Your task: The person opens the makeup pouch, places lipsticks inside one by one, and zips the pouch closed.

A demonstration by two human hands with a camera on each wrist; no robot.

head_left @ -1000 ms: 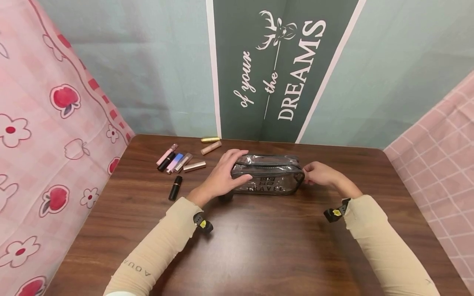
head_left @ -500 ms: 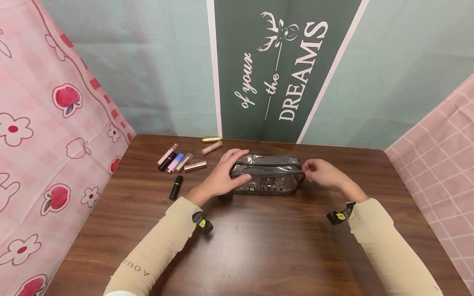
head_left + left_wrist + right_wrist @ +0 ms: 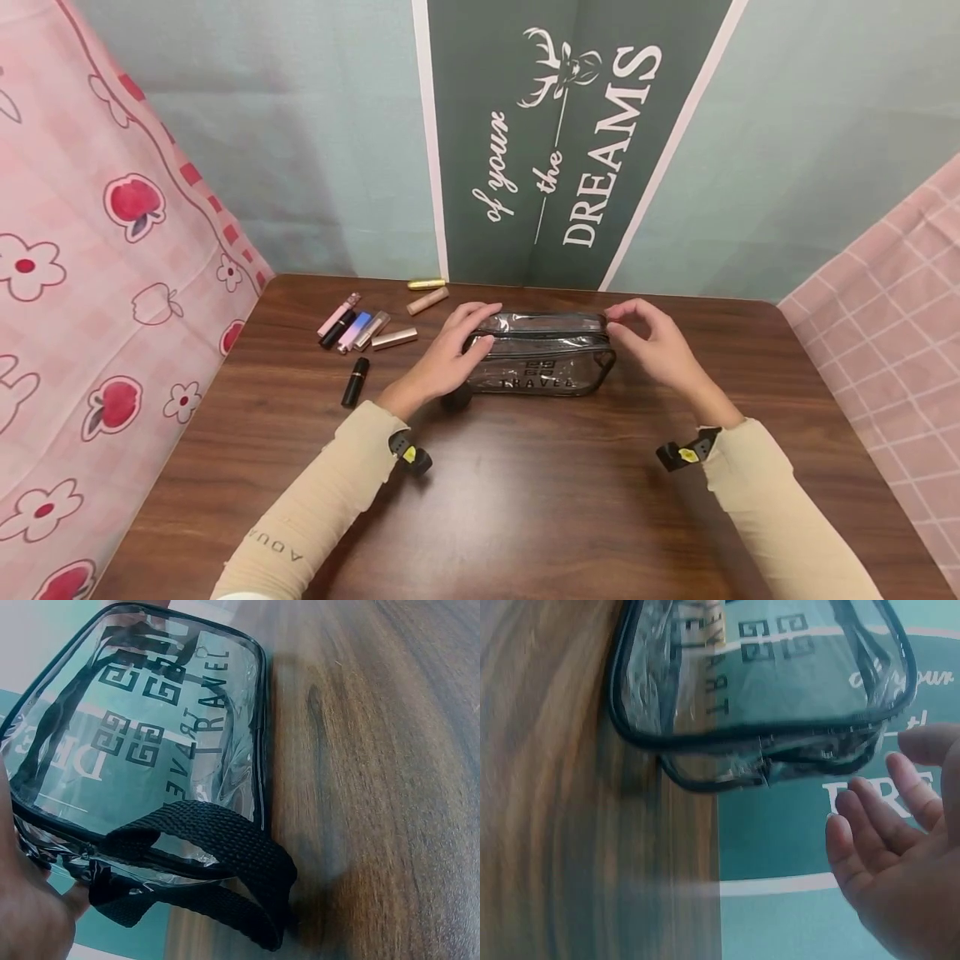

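A clear plastic toiletry bag (image 3: 540,367) with black piping and the word TRAVEL stands upright on the table. My left hand (image 3: 453,354) holds its left end, thumb at the front and fingers over the top. Close by in the left wrist view, a black webbing strap (image 3: 225,832) loops out from that end. At the bag's upper right corner is my right hand (image 3: 660,346), thumb and forefinger right at the edge. The right wrist view shows this hand's fingers (image 3: 885,832) loosely bent beside the bag, with nothing between them.
Left of the bag lie several lipstick-like tubes: a pink one (image 3: 339,315), a blue-and-pink one (image 3: 354,331), a black one (image 3: 356,382) and a rose-gold one (image 3: 394,337). Behind them are a beige tube (image 3: 427,301) and a yellow one (image 3: 427,284) near the table's back edge. Curtains surround the table.
My right hand has risen from the bag's right side to its upper corner, and its fingers have spread. My left thumb has shifted slightly up the front. The tubes have stayed put.
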